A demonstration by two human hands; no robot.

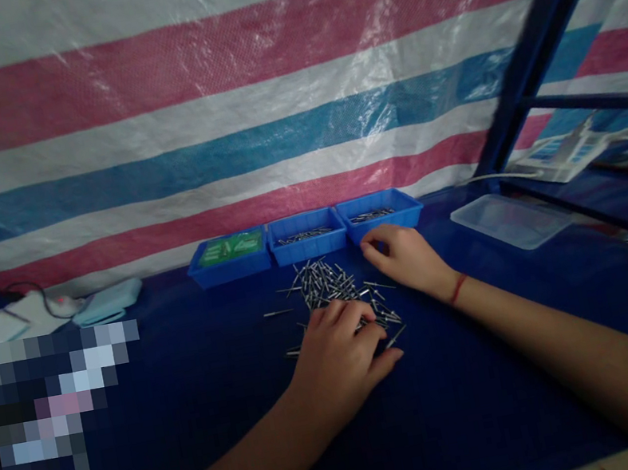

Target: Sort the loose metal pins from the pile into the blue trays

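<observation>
A loose pile of thin silvery metal pins (322, 278) lies on the dark blue table (196, 393). Over the near side of the pile rests my left hand (346, 347), fingers apart, its thumb beside one of the pins. My right hand (406, 255), with a red string at the wrist, is just right of the pile, in front of the right blue bin (378, 203). Its thumb and index finger are bent together; whatever is between them is too small to make out. The middle blue bin (309, 248) and the right one hold similar pins.
The left blue bin (230, 270) holds a green item. A clear plastic lid (509, 221) lies at the right. Light blue case (110, 301), white power strip and cables are at the left. Striped sheeting (250, 149) hangs behind; a dark metal frame (538, 41) stands at the right.
</observation>
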